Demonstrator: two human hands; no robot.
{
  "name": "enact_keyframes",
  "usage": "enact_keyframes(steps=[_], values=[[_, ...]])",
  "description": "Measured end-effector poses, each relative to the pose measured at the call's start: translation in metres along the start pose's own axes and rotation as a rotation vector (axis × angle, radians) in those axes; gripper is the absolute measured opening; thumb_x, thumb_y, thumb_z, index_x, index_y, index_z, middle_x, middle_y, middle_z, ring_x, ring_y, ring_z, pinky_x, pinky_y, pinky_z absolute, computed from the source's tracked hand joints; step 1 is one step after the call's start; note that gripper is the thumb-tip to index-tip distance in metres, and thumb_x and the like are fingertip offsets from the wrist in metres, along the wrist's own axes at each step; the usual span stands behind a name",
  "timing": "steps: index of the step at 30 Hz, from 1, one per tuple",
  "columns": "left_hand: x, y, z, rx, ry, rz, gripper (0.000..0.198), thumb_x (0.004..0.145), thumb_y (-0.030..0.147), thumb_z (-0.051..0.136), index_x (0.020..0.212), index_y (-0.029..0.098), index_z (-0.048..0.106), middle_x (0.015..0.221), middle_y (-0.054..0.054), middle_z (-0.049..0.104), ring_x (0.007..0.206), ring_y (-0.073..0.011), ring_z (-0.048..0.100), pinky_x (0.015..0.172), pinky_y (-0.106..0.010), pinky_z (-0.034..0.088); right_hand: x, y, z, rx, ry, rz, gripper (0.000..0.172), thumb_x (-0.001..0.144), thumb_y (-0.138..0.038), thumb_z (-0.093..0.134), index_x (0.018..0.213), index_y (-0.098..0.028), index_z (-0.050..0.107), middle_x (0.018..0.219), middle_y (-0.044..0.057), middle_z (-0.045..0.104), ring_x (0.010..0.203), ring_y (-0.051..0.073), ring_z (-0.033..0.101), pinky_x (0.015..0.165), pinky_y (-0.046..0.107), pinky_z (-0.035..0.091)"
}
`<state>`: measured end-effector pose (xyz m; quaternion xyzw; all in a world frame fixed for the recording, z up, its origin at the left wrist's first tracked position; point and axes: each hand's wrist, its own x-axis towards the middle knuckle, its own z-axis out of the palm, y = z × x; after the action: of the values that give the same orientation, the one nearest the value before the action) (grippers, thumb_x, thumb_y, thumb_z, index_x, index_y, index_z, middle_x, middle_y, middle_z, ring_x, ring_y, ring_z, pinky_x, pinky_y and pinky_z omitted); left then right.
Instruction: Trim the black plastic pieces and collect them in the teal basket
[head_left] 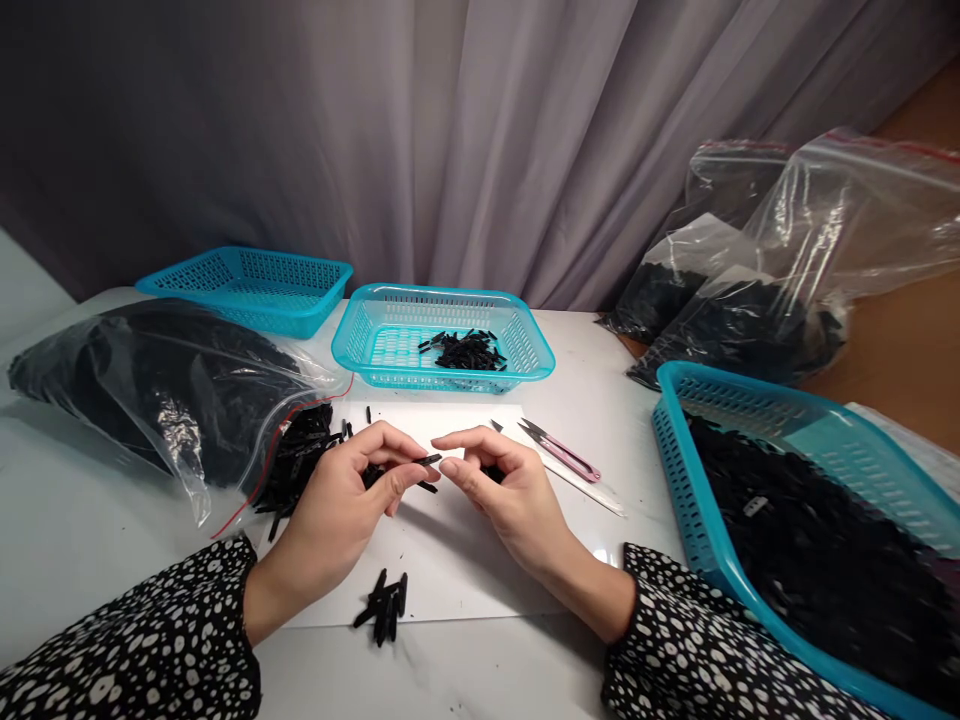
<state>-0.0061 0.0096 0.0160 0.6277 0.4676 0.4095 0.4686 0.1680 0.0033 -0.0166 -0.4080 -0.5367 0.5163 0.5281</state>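
My left hand [352,490] pinches a slim black plastic piece [429,460] between thumb and forefinger. More black pieces show under its fingers. Facing it, my right hand [510,485] has thumb and forefinger apart close to the piece's tip, while its other fingers curl around dark pieces [492,473], partly hidden. Both hands are above a white sheet [465,580]. A heap of black pieces [300,455] spills from a bag's mouth beside my left hand. Nearer to me lies a small group of black pieces [384,605].
Beyond the hands stands a blue basket [352,345] with some black pieces; another blue basket [300,320] is behind left. Pink thread snips [570,460] and a white pointed tool [592,492] lie right. A full blue basket [679,470], clear bags [720,310] and a stuffed bag [150,380] flank the sheet.
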Motion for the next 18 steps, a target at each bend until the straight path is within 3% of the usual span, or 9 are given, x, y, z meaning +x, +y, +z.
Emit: enact_keyframes(steps=[7, 18], values=[[-0.0022, -0.0036, -0.0003, 0.05, 0.01, 0.054, 0.007, 0.084, 0.026, 0.07, 0.085, 0.02, 0.067, 0.069, 0.005, 0.067, 0.052, -0.0076, 0.05, 0.052, -0.021, 0.041, -0.0023, 0.0001, 0.0001, -0.064, 0.023, -0.079, 0.011, 0.083, -0.027, 0.069, 0.087, -0.02, 0.077, 0.06, -0.003, 0.062, 0.052, 0.011, 0.047, 0.053, 0.025, 0.04], [-0.0047, -0.006, -0.0011, 0.053, -0.003, 0.083, 0.007, 0.086, 0.027, 0.069, 0.086, 0.021, 0.067, 0.067, 0.006, 0.061, 0.053, -0.0077, 0.048, 0.052, -0.021, 0.039, -0.0036, 0.0001, 0.001, -0.067, 0.023, -0.086, 0.011, 0.084, -0.029, 0.07, 0.085, -0.02, 0.075, 0.059, -0.003, 0.058, 0.054, 0.012, 0.048, 0.054, 0.025, 0.04]])
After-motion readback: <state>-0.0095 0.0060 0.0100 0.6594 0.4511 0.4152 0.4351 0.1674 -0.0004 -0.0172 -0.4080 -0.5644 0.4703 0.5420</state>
